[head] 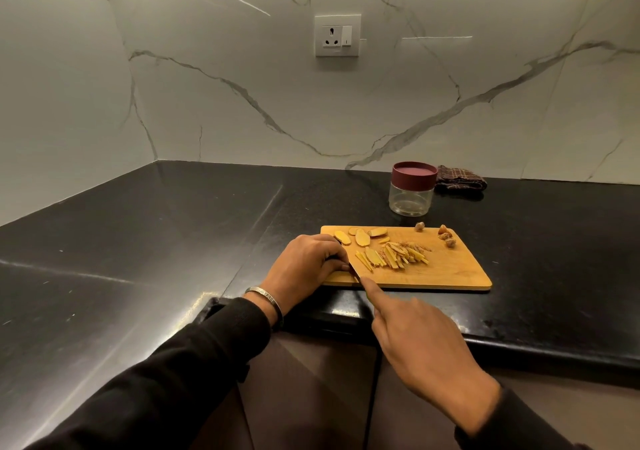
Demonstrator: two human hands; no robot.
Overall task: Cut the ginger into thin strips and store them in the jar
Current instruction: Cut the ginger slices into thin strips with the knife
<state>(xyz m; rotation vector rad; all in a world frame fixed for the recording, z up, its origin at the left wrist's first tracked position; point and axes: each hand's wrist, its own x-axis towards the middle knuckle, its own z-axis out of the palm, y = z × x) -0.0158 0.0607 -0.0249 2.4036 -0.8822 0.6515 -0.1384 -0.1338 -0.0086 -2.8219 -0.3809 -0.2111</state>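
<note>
A wooden cutting board (446,276) lies on the black counter. On it are a pile of thin ginger strips (394,257), a few oval ginger slices (362,237) along its far edge, and brown peel scraps (446,236) at the far right corner. My left hand (304,266) sits on the board's left end, fingers curled down on a ginger piece that is almost hidden under them. My right hand (415,332) grips a knife (355,275), index finger stretched along its spine. The blade tip is right beside my left fingertips. The clear jar (411,200) with a maroon lid stands shut behind the board.
A folded checked cloth (459,179) lies behind the jar against the marble wall. A wall socket (337,35) sits above. The black counter (156,241) wraps round a corner on the left, and its front edge runs just below the board.
</note>
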